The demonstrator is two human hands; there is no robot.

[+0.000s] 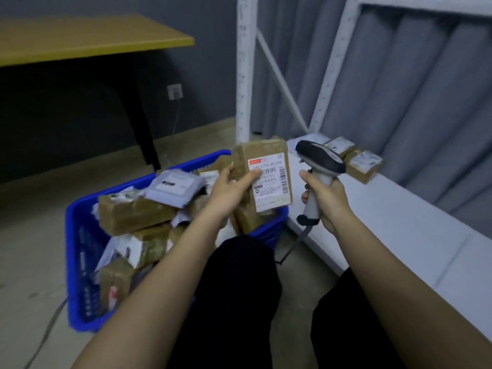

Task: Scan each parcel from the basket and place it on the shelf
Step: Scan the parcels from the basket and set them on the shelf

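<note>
My left hand (231, 187) grips a brown cardboard parcel (269, 169) by its left edge, thumb on the white barcode label that faces me. My right hand (326, 198) holds a grey and black handheld scanner (319, 158) by its handle, just right of the parcel, its head level with the label. Below and left stands the blue basket (80, 235), holding several brown parcels and a grey mailer bag (175, 185). The white shelf board (415, 235) runs along the right, with two brown parcels (359, 161) lying at its far end.
White shelf uprights (243, 75) rise behind the basket, with grey curtain behind the shelf. A yellow-topped table (87, 38) with black legs stands at back left. The scanner's cable (295, 243) hangs to the concrete floor. My dark-trousered knees are at the bottom.
</note>
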